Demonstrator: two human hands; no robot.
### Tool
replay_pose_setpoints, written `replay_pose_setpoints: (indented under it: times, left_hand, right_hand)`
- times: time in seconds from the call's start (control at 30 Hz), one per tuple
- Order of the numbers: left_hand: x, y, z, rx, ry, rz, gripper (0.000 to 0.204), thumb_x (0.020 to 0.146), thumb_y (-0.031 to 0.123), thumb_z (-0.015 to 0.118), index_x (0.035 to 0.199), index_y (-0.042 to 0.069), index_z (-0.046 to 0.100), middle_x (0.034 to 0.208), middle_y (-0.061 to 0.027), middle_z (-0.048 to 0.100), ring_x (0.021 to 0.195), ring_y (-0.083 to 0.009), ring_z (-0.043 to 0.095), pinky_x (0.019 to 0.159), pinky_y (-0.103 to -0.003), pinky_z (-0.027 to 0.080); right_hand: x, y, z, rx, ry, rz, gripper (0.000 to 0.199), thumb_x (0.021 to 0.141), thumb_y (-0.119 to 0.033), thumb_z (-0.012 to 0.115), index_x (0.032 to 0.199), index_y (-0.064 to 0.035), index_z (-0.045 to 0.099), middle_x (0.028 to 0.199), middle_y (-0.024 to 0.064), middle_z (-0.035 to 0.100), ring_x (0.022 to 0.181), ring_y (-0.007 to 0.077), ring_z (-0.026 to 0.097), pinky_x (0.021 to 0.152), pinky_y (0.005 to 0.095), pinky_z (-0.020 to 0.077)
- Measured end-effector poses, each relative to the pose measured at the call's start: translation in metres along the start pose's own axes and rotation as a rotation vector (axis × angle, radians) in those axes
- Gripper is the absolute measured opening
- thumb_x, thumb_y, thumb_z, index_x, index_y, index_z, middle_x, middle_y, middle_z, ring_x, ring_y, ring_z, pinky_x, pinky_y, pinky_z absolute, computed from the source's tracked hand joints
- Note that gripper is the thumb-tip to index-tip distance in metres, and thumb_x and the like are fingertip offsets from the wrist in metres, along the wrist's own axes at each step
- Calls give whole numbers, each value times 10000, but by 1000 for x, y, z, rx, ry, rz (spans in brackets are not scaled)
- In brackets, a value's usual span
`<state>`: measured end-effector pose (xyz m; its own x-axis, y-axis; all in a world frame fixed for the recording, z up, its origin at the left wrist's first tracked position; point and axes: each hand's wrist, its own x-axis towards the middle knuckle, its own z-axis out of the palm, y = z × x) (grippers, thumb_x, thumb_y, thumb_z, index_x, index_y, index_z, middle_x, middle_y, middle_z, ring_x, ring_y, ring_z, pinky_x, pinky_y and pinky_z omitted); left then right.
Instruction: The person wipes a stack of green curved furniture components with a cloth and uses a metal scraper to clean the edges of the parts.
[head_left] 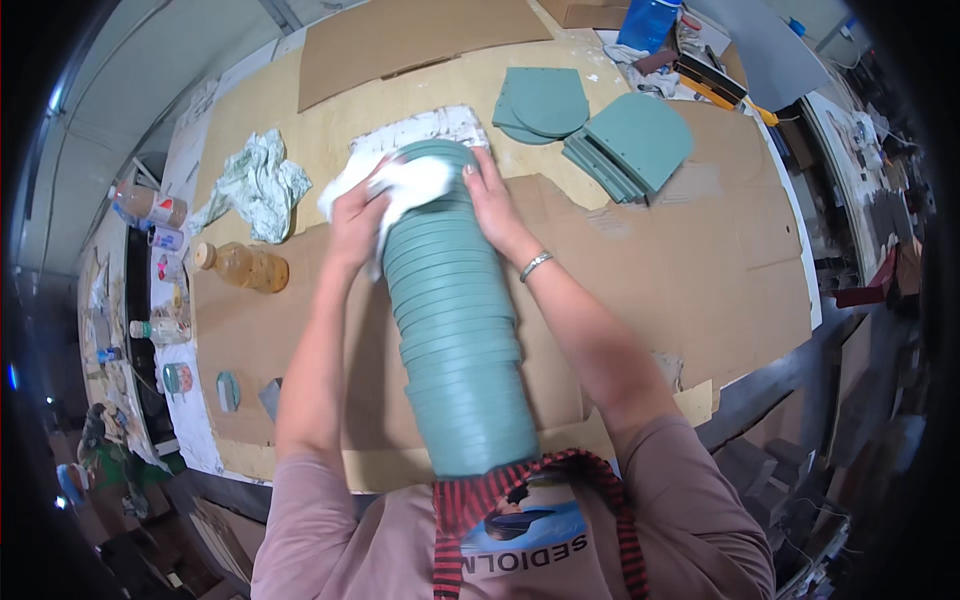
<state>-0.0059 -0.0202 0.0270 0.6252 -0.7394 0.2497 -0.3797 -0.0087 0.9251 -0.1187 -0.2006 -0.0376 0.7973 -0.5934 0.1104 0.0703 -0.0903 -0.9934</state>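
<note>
A long row of green, round-edged panels stands packed together on the table, running from my apron to the far side. At its far end, my left hand grips a white cloth that lies over the panels' edges. My right hand rests against the right side of the far panels, fingers stretched along them and holding nothing. Beyond the row lies a white-stained block or pad, partly covered by the cloth and panels.
At the far right lie two stacks of green panels, a small stack and a larger stack. To the left are a crumpled cloth and a bottle of amber liquid. Cardboard covers much of the table. A blue container stands at the back.
</note>
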Motion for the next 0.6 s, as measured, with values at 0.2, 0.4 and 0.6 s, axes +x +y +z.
replay_pose_setpoints:
  times: [0.2, 0.4, 0.6]
  left_hand:
    - [30, 41, 48, 356, -98, 108, 397, 874, -31, 508, 1248, -2, 637, 1193, -185, 680, 1122, -280, 639, 1112, -361, 379]
    - [33, 24, 44, 198, -50, 73, 381, 871, -7, 568, 1240, 25, 657, 1104, -168, 716, 1031, -231, 679, 1082, -373, 425]
    - [40, 56, 53, 469, 48, -22, 351, 865, 72, 593, 1204, 10, 662, 958, -193, 708, 877, -181, 669, 831, -315, 508]
  right_hand:
    - [-2, 11, 3, -37, -77, -192, 395, 1022, -208, 458, 1365, -17, 494, 1378, 190, 532, 1295, 289, 497, 1079, 368, 403]
    - [8, 41, -17, -84, 53, -259, 495, 1010, -297, 475, 1439, -58, 408, 1450, 205, 466, 1324, 357, 461, 1103, 391, 380]
    - [15, 34, -5, -98, 83, -148, 465, 990, -256, 498, 1425, -104, 436, 1484, 183, 438, 1326, 403, 443, 1098, 444, 369]
